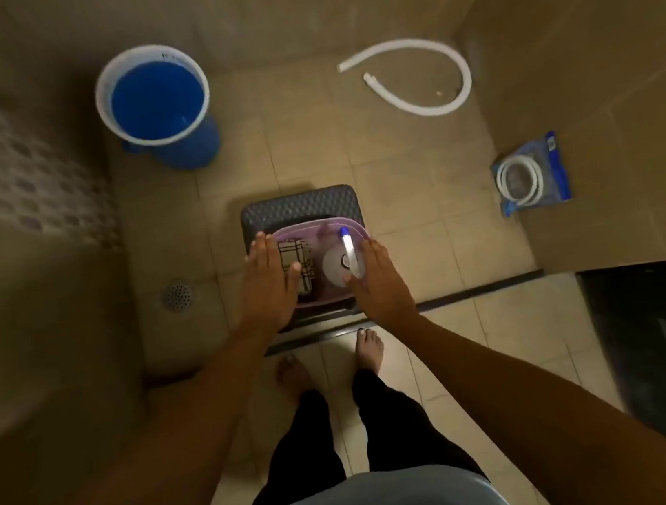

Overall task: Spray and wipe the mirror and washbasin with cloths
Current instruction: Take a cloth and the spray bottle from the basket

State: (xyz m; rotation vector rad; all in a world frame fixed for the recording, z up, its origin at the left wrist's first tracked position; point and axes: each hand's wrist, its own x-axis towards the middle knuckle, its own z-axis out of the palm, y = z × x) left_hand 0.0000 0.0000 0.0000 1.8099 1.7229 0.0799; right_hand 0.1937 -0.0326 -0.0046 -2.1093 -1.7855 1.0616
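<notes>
Setup step, nothing sprayed or wiped yet by the look of it. Person stands at the bathroom threshold, both arms reaching down to a clear purple tub (pixel 356 229) sitting on a dark stool (pixel 299 207).

Left hand (pixel 269 280) flat, fingers straight and together, lying over the tub's left rim, just beside the folded checked cloth (pixel 303 263) inside. Right hand (pixel 377 278) likewise spread flat at the tub's right rim, thumb near the spray bottle (pixel 344 265). Bottle stands upright in the tub, white body, blue-tipped nozzle pointing away from the person. Neither hand pinches or curls round anything; whether the palms actually press the tub walls, cannot tell.

Judgement: supplies being fetched. Next move calls for either lifting the whole tub by its two sides or taking bottle and cloth out separately, then turning to the mirror and washbasin. Neither of those is in view.

Room: beige tiled floor (pixel 396 166), dim light. Blue bucket (pixel 158 101) with white rim near the far wall, left. Loose white hose (pixel 447 103) curled on the floor far right. A packaged coiled hose (pixel 530 177) in blue wrap leans by the right wall. Round floor drain (pixel 177 295) left of the stool. Patterned tile strip on the left wall. Bare feet and dark trousers below, behind a dark sill.
</notes>
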